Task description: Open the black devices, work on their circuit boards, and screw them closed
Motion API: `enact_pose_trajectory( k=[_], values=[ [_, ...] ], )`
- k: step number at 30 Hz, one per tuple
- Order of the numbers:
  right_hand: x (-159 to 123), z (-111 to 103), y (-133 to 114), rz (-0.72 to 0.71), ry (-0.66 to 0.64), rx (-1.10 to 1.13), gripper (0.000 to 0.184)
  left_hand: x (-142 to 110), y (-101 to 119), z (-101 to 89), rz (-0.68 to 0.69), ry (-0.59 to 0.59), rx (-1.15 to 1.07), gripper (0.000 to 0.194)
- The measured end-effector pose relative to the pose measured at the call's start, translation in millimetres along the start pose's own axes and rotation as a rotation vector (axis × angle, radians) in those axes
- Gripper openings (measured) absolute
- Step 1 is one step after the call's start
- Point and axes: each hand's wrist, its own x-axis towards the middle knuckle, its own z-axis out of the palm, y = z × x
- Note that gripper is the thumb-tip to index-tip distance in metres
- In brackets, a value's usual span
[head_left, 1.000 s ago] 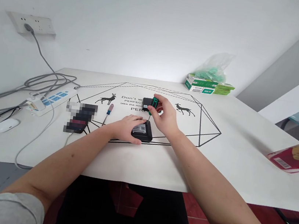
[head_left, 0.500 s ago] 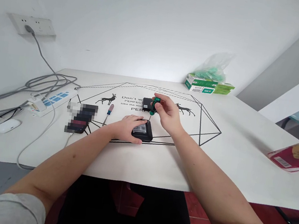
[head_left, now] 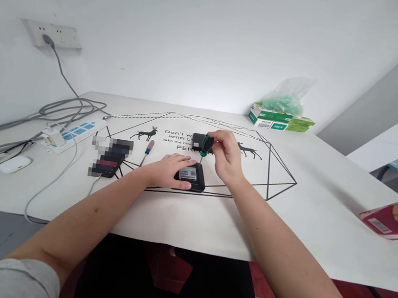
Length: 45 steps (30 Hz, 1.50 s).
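- Box (head_left: pixel 198 181): black, label up, flat on table (head_left: pixel 162 220).
- Left hand (head_left: pixel 171 171): over box, thumb spread from fingers, apparently bracing.
- Right hand (head_left: pixel 227 155): fingers pinching screwdriver (head_left: pixel 206 145), shaft to box's far edge (tip contact unclear).
- Step, seemingly: screw-turning; next turn calls for upright shaft, steady box.

I have open surface (head_left: pixel 307 223) right of the right hand (head_left: pixel 229 159), as far as the red package (head_left: pixel 397 216), and more on the near side of both hands. Left of the left hand (head_left: pixel 169 172), a loose screwdriver (head_left: pixel 150 147), phone (head_left: pixel 110 171) and power strip (head_left: pixel 78 134) crowd my way. Between the hands, the green screwdriver (head_left: pixel 206 146) bars my path, with a small black box (head_left: pixel 197 141) beyond.
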Motion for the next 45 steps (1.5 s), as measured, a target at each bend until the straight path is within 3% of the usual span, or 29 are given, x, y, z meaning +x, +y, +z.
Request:
enact_pose_trajectory(
  k=[2, 6, 8, 13, 18, 23, 27, 31, 34, 38, 45],
  values=[
    [-2, 2, 0, 0.109, 0.007, 0.027, 0.02, 0, -2, 0.5, 0.024, 0.025, 0.002, 0.088],
    [-4, 7, 4, 0.301, 0.036, 0.102, 0.053, 3, -7, 3.0, 0.033, 0.035, 0.038, 0.081],
    [-5, 9, 4, 0.327, 0.03, 0.166, 0.049, 3, -7, 3.5, 0.026, 0.033, 0.057, 0.08],
    [-4, 6, 3, 0.243, -0.064, 0.184, 0.038, 3, -6, 2.8, 0.03, 0.033, 0.078, 0.079],
    [0, 0, 6, 0.082, -0.017, -0.045, 0.04, 3, -7, 2.6, 0.03, 0.045, 0.079, 0.078],
    [0, -1, 4, 0.031, 0.009, -0.032, 0.035, 6, -9, 3.0, 0.047, 0.058, 0.071, 0.076],
    [-3, 4, 3, 0.156, 0.027, 0.048, 0.022, 8, -10, 3.5, 0.06, 0.058, 0.08, 0.075],
    [-6, 10, 5, 0.309, 0.064, 0.147, 0.053, 9, -10, 3.2, 0.061, 0.057, 0.081, 0.072],
    [-7, 11, 5, 0.321, 0.051, 0.238, 0.048, 9, -9, 2.6, 0.062, 0.054, 0.089, 0.071],
    [-7, 7, 5, 0.244, -0.016, 0.228, 0.031, 9, -7, 2.0, 0.057, 0.055, 0.089, 0.071],
    [-3, -1, 11, 0.034, 0.044, -0.07, 0.036, 7, -9, 2.4, 0.055, 0.054, 0.106, 0.072]
  ],
)
